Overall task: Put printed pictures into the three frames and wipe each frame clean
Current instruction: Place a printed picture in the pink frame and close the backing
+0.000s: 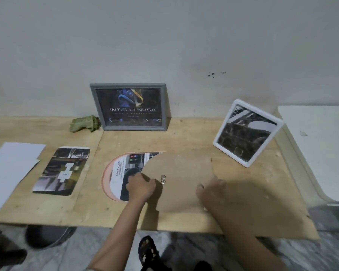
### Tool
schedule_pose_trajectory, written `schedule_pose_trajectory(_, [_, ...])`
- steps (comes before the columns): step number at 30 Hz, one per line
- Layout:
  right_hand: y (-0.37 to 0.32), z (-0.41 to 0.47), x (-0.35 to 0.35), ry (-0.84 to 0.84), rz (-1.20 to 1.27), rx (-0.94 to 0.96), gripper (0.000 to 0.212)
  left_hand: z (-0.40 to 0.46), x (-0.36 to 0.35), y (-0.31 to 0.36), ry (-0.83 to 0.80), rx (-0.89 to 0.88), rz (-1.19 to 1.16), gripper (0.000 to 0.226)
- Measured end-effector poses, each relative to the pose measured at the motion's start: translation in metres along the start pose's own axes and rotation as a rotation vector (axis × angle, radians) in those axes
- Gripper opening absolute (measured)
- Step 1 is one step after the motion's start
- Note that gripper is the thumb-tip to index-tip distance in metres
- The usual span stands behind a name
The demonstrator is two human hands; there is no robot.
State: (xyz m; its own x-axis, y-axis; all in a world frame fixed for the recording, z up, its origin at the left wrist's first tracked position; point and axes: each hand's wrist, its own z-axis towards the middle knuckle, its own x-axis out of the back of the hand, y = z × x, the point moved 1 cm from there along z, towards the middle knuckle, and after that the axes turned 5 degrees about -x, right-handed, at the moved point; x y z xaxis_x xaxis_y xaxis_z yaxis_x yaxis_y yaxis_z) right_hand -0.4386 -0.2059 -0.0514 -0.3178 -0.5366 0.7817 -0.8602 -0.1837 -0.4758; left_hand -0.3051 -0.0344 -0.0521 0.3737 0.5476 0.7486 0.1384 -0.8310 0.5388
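On the pale plywood tabletop (184, 139), a round pink-rimmed frame (105, 178) lies face down near the centre, with a printed picture reading "ADVANCED" (123, 173) showing inside it. A round brown fibreboard backing (180, 173), carrying a small metal hanger clip (163, 179), is shifted toward 3 o'clock, so the frame's 9 o'clock side is uncovered. The left hand (142, 187) has its fingers curled over the backing's 9 o'clock edge, gripping it where it meets the print. The right hand (211, 192) lies on the backing at its 3 o'clock side; it is blurred, and I cannot tell whether its fingers press flat or pinch the edge.

At 12 o'clock a grey rectangular frame holding an "INTELLI NUSA" print (128, 107) leans on the wall, with a crumpled green cloth (84, 124) just beside it at 9 o'clock. At 2 o'clock a white rounded-corner frame with a dark photo (247, 132) stands tilted. At 9 o'clock lies a loose dark print with rounded corners (62, 171), and beyond it white paper sheets (12, 165).
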Motion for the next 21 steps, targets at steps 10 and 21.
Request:
schedule_pose_trajectory(10, [-0.098,-0.045,-0.085,-0.052,-0.125,0.192,0.045,0.049,0.078,-0.074,0.099,0.052,-0.015,0.037])
schedule_pose_trajectory(21, [-0.123,-0.051,-0.128,-0.148,-0.101,0.097,0.034,0.082,0.095,-0.108,0.012,-0.066,0.010,0.034])
